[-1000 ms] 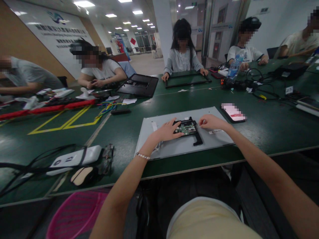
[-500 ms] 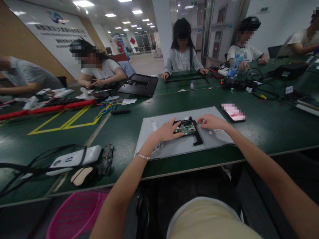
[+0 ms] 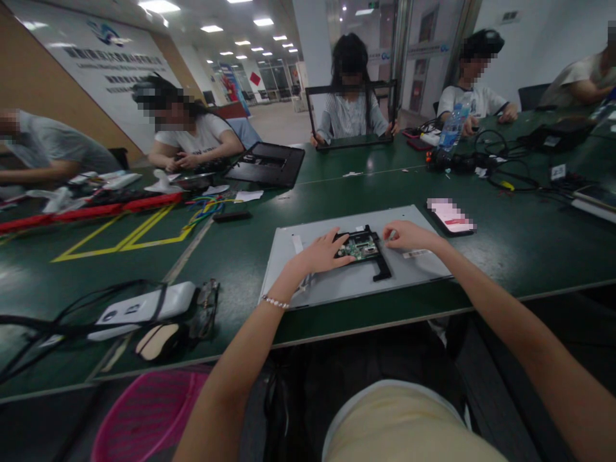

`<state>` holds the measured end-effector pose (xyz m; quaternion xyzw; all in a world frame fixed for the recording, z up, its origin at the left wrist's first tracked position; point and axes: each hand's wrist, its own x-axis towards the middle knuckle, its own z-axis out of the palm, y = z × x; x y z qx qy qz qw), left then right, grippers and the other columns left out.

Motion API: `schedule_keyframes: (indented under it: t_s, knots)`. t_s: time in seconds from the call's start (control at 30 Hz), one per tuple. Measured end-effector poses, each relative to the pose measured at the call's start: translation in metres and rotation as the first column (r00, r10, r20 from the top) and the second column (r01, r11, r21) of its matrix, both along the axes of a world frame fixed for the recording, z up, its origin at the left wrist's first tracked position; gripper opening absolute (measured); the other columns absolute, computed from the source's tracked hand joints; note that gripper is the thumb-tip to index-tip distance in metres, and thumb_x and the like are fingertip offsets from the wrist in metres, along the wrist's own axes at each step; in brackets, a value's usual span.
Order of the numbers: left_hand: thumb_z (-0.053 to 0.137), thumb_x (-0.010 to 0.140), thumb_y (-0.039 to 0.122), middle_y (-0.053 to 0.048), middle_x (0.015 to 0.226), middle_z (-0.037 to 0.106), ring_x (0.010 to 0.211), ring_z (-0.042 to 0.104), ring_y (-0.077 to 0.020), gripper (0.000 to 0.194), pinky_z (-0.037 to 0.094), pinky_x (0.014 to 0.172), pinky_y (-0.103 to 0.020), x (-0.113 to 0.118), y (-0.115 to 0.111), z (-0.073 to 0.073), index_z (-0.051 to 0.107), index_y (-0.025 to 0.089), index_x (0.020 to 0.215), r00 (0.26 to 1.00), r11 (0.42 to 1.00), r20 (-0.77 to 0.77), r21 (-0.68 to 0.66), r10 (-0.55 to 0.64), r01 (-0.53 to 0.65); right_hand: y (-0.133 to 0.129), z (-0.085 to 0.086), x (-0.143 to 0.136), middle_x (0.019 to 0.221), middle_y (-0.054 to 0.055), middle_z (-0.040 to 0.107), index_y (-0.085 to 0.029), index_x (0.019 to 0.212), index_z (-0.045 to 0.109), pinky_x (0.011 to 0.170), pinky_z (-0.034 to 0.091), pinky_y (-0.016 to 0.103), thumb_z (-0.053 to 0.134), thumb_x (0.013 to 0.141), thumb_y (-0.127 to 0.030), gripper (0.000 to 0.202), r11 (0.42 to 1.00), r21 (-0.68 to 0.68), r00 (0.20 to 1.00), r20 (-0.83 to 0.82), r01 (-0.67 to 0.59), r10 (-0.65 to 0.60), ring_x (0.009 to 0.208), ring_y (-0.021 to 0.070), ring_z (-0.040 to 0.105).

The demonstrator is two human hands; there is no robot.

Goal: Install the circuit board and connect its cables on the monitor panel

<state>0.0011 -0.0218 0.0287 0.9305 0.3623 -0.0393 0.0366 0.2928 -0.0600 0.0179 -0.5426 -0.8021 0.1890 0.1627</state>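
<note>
A green circuit board (image 3: 362, 249) in a black plastic frame (image 3: 382, 267) lies on a flat grey panel (image 3: 414, 273). My left hand (image 3: 321, 253) rests over the left end of the board, thumb and fingers spread apart and touching it. Just beyond the frame's right edge, my right hand (image 3: 407, 235) has its thumb and fingertips pinched together. Whatever is between those fingertips is too small to make out. White strips (image 3: 304, 282) show on the panel beneath my left wrist.
A phone (image 3: 450, 215) lies right of the panel. To the left are a white device with black straps (image 3: 144, 309), a computer mouse (image 3: 161, 340) and glasses (image 3: 208, 308). A pink basket (image 3: 144, 417) stands below the table edge. Across the table, a person holds a black frame (image 3: 353, 145).
My hands have barely moved; the right fingertips sit a touch farther right. Across the table, the person has tilted the black frame from lying flat to upright.
</note>
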Motion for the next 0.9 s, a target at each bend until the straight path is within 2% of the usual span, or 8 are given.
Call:
schedule_keyframes:
  t_s: [0.17, 0.37, 0.57, 0.73, 0.9]
  knots:
    - [0.028, 0.089, 0.075, -0.014, 0.161, 0.016, 0.142, 0.029, -0.0363, 0.084, 0.027, 0.113, -0.044, 0.000, -0.001, 0.000, 0.027, 0.019, 0.152, 1.000, 1.000, 0.002, 0.004, -0.002, 0.002, -0.001, 0.001, -0.001, 0.094, 0.007, 0.069, -0.018, 0.091, 0.064, 0.075, 0.046, 0.029, 0.061, 0.079, -0.020, 0.012, 0.999, -0.046, 0.998, -0.051, 0.023, -0.026, 0.085, 0.0191, 0.063]
    - [0.029, 0.089, 0.075, -0.014, 0.160, 0.018, 0.142, 0.030, -0.0362, 0.084, 0.028, 0.113, -0.043, 0.000, -0.001, -0.001, 0.027, 0.020, 0.152, 1.000, 1.000, 0.019, 0.017, -0.008, 0.007, 0.000, 0.001, 0.000, 0.089, 0.005, 0.069, -0.018, 0.104, 0.064, 0.072, 0.044, 0.028, 0.060, 0.080, -0.020, 0.025, 0.994, -0.101, 0.998, -0.040, 0.042, -0.046, 0.079, 0.0178, 0.063]
    - [0.028, 0.089, 0.076, -0.016, 0.160, 0.016, 0.141, 0.030, -0.0374, 0.085, 0.029, 0.112, -0.045, -0.001, -0.001, -0.002, 0.026, 0.019, 0.153, 1.000, 1.000, 0.015, 0.012, -0.006, 0.006, -0.001, 0.002, -0.002, 0.089, 0.007, 0.070, -0.017, 0.092, 0.070, 0.075, 0.045, 0.029, 0.057, 0.081, -0.022, 0.018, 0.997, -0.080, 0.997, -0.075, 0.001, -0.007, 0.081, 0.0185, 0.063]
    - [0.027, 0.089, 0.075, -0.014, 0.160, 0.017, 0.141, 0.030, -0.0369, 0.085, 0.029, 0.112, -0.044, -0.001, -0.001, -0.001, 0.026, 0.020, 0.152, 1.000, 1.000, 0.017, 0.009, -0.001, 0.000, -0.004, 0.007, -0.006, 0.088, 0.007, 0.070, -0.017, 0.088, 0.071, 0.074, 0.046, 0.030, 0.058, 0.081, -0.028, 0.019, 0.990, -0.130, 0.978, -0.208, -0.051, 0.023, 0.077, 0.0182, 0.063]
    - [0.029, 0.089, 0.075, -0.015, 0.160, 0.017, 0.140, 0.034, -0.0370, 0.084, 0.029, 0.112, -0.044, 0.000, -0.002, 0.000, 0.027, 0.020, 0.152, 1.000, 1.000, 0.016, 0.007, -0.001, 0.001, -0.010, 0.009, -0.010, 0.091, 0.006, 0.067, -0.018, 0.097, 0.065, 0.066, 0.052, 0.029, 0.059, 0.081, -0.031, 0.021, 0.950, -0.301, 0.900, -0.433, -0.086, -0.056, 0.065, 0.0137, 0.063]
